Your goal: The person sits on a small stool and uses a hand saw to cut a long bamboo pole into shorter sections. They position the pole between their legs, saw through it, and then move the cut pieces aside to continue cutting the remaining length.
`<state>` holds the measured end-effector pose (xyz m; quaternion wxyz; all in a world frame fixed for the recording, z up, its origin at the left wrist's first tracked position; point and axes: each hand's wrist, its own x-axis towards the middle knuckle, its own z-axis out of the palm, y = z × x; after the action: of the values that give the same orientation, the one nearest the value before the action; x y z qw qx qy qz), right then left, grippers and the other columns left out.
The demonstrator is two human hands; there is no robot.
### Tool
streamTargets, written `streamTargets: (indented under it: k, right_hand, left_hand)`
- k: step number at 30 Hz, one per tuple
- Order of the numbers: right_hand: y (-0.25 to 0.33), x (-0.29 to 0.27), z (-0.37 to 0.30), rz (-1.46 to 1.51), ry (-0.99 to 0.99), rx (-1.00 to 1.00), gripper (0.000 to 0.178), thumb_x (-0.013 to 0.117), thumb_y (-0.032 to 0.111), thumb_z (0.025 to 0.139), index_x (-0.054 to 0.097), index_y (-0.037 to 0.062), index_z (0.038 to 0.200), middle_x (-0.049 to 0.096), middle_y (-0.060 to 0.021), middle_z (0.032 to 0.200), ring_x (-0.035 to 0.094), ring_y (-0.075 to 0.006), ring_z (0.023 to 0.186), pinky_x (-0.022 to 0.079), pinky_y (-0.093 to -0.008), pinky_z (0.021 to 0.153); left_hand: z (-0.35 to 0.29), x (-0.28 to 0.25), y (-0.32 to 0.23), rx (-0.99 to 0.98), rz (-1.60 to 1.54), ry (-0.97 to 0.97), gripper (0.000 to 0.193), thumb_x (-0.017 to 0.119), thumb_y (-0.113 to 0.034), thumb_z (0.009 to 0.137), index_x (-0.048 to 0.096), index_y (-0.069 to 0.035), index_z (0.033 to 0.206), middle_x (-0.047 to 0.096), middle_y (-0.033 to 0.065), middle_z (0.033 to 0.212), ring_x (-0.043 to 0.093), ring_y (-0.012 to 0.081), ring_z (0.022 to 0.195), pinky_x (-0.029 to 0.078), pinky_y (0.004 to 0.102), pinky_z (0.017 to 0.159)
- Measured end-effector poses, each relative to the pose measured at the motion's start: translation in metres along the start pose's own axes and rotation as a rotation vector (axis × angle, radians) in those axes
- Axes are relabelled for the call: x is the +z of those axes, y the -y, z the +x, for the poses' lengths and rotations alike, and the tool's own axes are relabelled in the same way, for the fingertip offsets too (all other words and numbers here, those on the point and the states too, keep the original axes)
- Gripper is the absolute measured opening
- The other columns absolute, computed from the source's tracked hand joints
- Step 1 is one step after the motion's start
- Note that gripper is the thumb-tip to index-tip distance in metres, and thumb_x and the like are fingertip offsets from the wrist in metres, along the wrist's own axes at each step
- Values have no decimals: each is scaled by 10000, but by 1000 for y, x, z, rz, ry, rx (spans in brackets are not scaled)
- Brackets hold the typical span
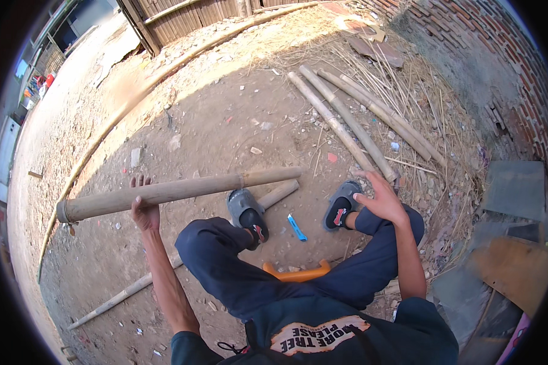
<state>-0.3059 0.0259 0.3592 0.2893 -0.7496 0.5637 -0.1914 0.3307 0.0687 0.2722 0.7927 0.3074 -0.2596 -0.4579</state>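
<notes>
Bamboo pole (195,190), left of centre, thick end left | left hand (145,214): gripping pole, thumb on near side | right hand (383,199): open, fingers spread, by right knee | blue cutter (296,227): on ground between shoes (246,208) | orange curved bar (298,274): nearer | cut poles (349,125): ground, far right | brick wall (499,48): beyond, right

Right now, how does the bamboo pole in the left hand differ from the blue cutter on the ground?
Size: the bamboo pole is long and thick; the blue cutter is short and slim.
Colour: the pole is dull tan-grey; the cutter is bright blue with a pale tip.
Support: the left hand holds the pole; the cutter lies loose on the ground.
Shared: both are elongated.
</notes>
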Motion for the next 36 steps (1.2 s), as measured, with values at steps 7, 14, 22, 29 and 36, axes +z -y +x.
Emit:
streamTargets:
  k: [7, 14, 22, 29, 36]
  right_hand:
    - [25, 59, -10, 167, 162, 70, 561, 721, 213, 868, 534, 78, 1379, 569, -186, 1312, 533, -372, 1277, 427, -418, 1075]
    - [138, 119, 67, 276, -239, -375, 962, 819, 213, 744, 308, 50, 1542, 413, -214, 1463, 419, -407, 1372, 344, -501, 1144]
    - [202, 71, 208, 465, -533, -419, 648, 823, 162, 679, 551, 12, 1248, 683, -206, 1014, 684, -380, 950, 548, -439, 829]
    - [150, -1, 245, 602, 667, -490, 676, 849, 98, 668, 605, 48, 1296, 707, -86, 1150, 654, -222, 1109, 504, -426, 1025]
    - [153, 43, 230, 560, 151, -420, 817, 874, 208, 676, 496, 47, 1382, 654, -174, 1250, 634, -274, 1191, 520, -427, 996]
  left_hand:
    - [-14, 79, -27, -15, 485, 261, 1018, 776, -122, 709, 256, -88, 1584, 524, 159, 1447, 407, 324, 1430, 243, 508, 1230]
    - [21, 229, -5, -24, 776, 497, 813, 790, -124, 873, 328, -30, 1535, 525, 163, 1469, 473, 271, 1389, 401, 456, 1157]
    - [65, 329, 46, 155, 817, 743, 753, 672, -375, 985, 323, -44, 1564, 345, 191, 1586, 310, 292, 1499, 252, 489, 1234]
    - [58, 312, 71, 134, 707, 743, 961, 782, -502, 854, 326, -48, 1567, 364, 209, 1580, 319, 342, 1492, 254, 559, 1220]
    - [58, 334, 88, 35, 610, 682, 748, 738, -347, 946, 386, -32, 1525, 462, 175, 1522, 433, 317, 1427, 349, 494, 1183]
